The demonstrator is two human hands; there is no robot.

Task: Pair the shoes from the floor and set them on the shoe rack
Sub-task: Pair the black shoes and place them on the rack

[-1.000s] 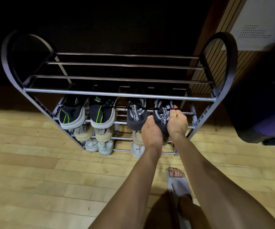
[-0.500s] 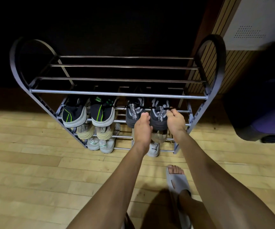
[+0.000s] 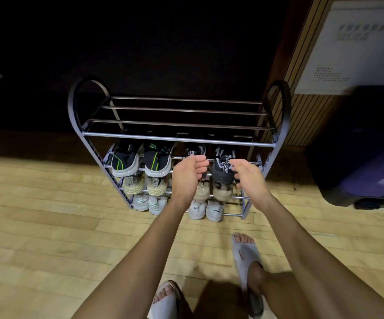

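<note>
Pale wooden floor underfoot, boards running across, lit warm and bright up close. Behind, the back wall is lost in darkness. Off to the right, a ribbed wood panel carries a white vented box, and below it sits a dark bulky bin.

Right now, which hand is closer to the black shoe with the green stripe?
The left hand. It hangs just right of the green-striped shoe, almost beside it. The right hand is farther right, past the dark grey shoe.
</note>
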